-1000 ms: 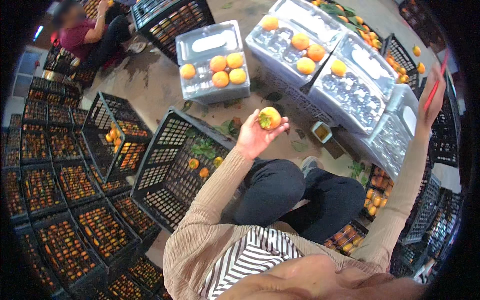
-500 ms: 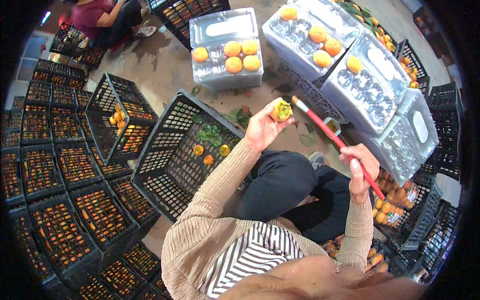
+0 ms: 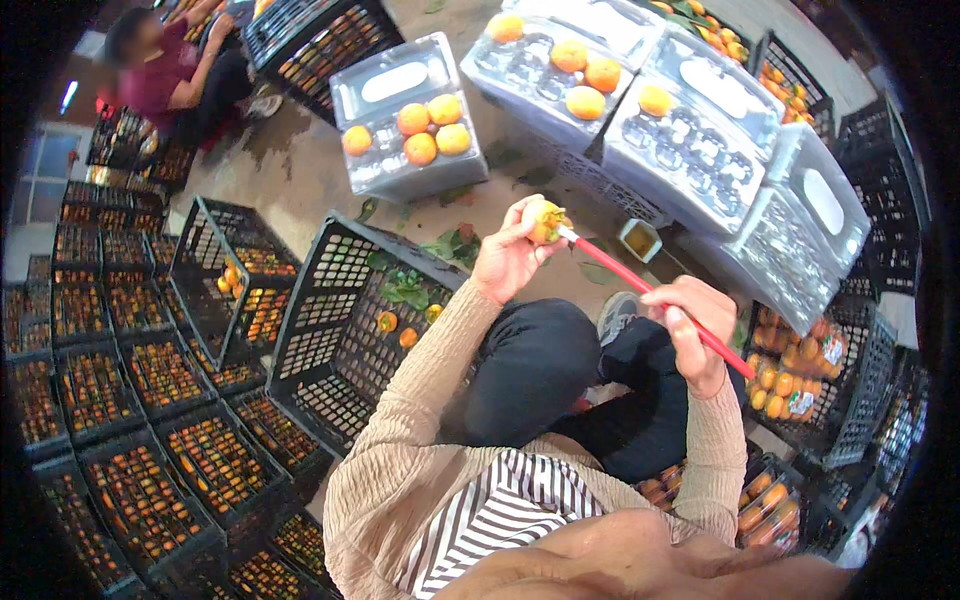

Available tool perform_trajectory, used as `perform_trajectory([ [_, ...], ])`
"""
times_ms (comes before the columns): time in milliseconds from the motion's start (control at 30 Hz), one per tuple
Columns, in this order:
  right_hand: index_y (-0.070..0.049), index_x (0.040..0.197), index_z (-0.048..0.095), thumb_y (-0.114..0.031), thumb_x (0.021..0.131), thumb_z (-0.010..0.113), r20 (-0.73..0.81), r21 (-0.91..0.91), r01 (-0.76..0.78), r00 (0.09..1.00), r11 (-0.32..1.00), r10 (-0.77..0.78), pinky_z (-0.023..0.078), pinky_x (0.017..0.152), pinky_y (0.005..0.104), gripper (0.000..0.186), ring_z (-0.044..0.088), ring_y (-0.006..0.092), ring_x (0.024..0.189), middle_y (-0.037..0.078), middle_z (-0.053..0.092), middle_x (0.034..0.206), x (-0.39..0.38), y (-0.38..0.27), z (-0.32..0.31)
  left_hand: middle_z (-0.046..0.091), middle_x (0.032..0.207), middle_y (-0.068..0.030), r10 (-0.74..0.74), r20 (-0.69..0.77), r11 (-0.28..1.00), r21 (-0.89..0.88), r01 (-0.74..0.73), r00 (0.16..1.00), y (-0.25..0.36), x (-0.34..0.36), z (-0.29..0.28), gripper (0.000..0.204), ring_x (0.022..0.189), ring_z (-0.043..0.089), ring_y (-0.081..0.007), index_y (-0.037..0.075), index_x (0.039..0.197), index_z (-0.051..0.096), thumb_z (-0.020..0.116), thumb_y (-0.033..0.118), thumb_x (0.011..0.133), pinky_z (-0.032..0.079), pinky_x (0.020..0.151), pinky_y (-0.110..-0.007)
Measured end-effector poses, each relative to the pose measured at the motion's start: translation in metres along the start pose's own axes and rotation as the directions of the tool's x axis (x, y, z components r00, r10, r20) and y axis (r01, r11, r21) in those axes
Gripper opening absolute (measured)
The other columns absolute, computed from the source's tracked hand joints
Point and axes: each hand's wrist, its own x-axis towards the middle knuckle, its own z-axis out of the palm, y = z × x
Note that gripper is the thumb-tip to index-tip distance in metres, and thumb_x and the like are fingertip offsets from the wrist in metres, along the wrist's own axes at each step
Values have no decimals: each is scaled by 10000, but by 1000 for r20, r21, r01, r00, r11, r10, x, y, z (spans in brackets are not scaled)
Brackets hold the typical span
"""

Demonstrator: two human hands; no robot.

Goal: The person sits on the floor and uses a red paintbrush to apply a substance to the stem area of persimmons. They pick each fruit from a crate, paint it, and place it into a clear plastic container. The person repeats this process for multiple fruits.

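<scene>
My left hand is closed around a yellow-orange persimmon, its leafy green top turned to the right. A red-handled brush is gripped in my right hand. The pale tip of the brush meets the top of the persimmon. Below and to the left of my left hand stands a tilted black plastic crate, with green leaves and a few persimmons inside. Just beyond the brush, a small cup with brownish contents sits among the packing trays.
Clear plastic trays with molded cups hold several persimmons ahead; more trays stand at the right. Stacked black crates of fruit fill the left side. At the right, packed fruit lies in another crate. A person sits at the far left.
The brush tip has come to the persimmon's top, where it was apart before. My left hand has turned the fruit slightly and moved a little left. The whole view has shifted.
</scene>
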Motion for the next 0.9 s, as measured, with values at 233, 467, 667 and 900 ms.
perform_trajectory([
  [233, -55, 710, 602, -23, 644, 553, -44, -179, 57, 997, 982, -66, 461, 504, 354, 88, 567, 257, 534, 90, 581, 630, -10, 9, -24, 536, 1185, -126, -107, -31, 942, 318, 111, 994, -2, 72, 39, 425, 1043, 541, -254, 68, 1271, 438, 459, 312, 923, 455, 851, -364],
  [467, -64, 656, 548, -130, 650, 594, 210, -471, -17, 969, 882, 131, 484, 527, 398, 81, 597, 295, 588, 106, 570, 619, -25, 26, -10, 537, 1155, -148, -48, 658, 102, 751, -652, 751, -128, 171, 173, 570, 1085, 533, -250, 25, 1216, 499, 737, 186, 724, 432, 930, -343],
  [667, -46, 655, 540, -180, 661, 598, 303, -529, -65, 917, 846, 260, 476, 532, 438, 146, 590, 329, 592, 126, 565, 616, -26, 26, -14, 562, 1127, -109, -146, 876, -185, 431, -883, 459, -203, 208, 196, 497, 1055, 512, -299, 47, 1126, 557, 683, 84, 647, 427, 926, -367],
  [900, -40, 695, 562, -159, 666, 586, 348, -509, -93, 887, 856, 303, 475, 548, 442, 125, 594, 330, 618, 141, 573, 632, -20, 26, -14, 541, 1195, -108, -215, 781, -28, 596, -803, 587, -205, 212, 191, 600, 1154, 472, -304, 65, 1227, 495, 713, 41, 669, 397, 977, -366],
])
